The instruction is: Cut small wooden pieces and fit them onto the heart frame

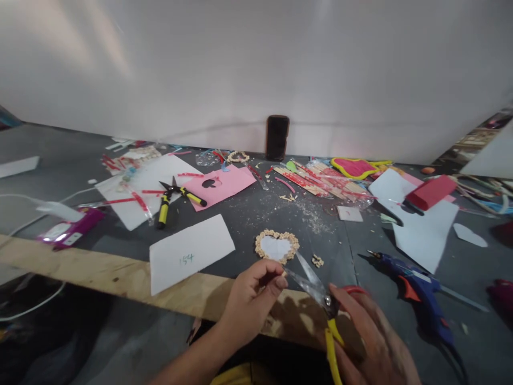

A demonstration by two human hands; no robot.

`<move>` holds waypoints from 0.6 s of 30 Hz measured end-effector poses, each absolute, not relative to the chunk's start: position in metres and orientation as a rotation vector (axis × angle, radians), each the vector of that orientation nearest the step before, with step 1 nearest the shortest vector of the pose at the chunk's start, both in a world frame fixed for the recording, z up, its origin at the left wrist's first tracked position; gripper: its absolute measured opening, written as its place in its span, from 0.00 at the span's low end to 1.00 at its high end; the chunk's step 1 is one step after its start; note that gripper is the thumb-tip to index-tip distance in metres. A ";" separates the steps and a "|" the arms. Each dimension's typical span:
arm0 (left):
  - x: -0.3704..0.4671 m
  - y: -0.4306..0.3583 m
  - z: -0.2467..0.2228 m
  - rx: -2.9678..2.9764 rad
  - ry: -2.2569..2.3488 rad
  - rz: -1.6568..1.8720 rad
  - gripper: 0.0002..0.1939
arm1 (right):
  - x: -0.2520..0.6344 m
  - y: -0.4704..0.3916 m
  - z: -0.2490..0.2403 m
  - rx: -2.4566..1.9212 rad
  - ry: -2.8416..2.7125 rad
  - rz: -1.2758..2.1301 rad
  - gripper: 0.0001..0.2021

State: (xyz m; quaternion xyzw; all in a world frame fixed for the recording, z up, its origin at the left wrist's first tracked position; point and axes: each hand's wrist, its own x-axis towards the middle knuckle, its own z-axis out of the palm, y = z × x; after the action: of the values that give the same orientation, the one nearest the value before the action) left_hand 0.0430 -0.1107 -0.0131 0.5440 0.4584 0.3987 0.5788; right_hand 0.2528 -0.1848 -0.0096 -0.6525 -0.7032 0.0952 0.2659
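My right hand [374, 337] grips a pair of scissors [318, 289] with yellow and red on the handles, the two blades spread apart. The thumb and fingertips of my left hand [256, 297] are pinched together beside one blade tip. A tiny pale bit shows at those fingertips, too small to name. Just beyond them lies a white paper heart [276, 247] edged with small tan pieces. To its right sits a little pile of similar tan pieces [317, 261].
A blue glue gun [417, 283] lies at right. Yellow-handled pliers [170, 198] rest near pink paper [220, 187]. White card [192, 254] lies left of the heart. Packaged sticks [320, 179] and crumbs are scattered behind. A phone [277, 137] leans on the wall.
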 end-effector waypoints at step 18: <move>0.060 -0.112 -0.007 1.256 0.941 0.872 0.11 | 0.252 -0.183 -0.011 -1.629 -2.198 0.090 0.36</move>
State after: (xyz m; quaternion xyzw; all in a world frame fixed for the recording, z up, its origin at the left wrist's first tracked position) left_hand 0.0595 -0.1117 -0.0067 0.5471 0.4098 0.3797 0.6234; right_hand 0.2522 -0.1834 -0.0110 -0.5831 -0.7867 0.0322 0.2005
